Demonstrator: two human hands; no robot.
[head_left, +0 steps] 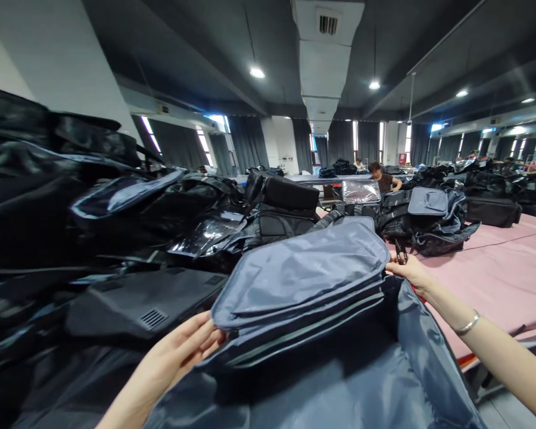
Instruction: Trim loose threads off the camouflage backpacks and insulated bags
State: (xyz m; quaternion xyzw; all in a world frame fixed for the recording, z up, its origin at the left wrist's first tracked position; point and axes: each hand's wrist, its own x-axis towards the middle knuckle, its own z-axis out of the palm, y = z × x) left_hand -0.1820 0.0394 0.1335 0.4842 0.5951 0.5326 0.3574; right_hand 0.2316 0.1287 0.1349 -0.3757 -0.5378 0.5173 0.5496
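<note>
An opened backpack (304,274) with blue-grey lining faces me, its panel folded back and its deep main compartment (321,393) spread toward me. My left hand (190,342) grips the left edge of the panel, thumb on top and fingers curled underneath. At the panel's right corner, my right hand (411,274) pinches the edge. A small dark object (401,252) stands up at the right fingers; I cannot tell whether it is a tool or a part of the bag. A silver bracelet (467,323) circles the right wrist.
Black bags (36,202) are heaped high along the left. A flat black bag panel (147,301) lies beside my left hand. More bags (433,220) rest on the pink-covered table (495,268) at right. Farther back, a person (383,179) is at another table.
</note>
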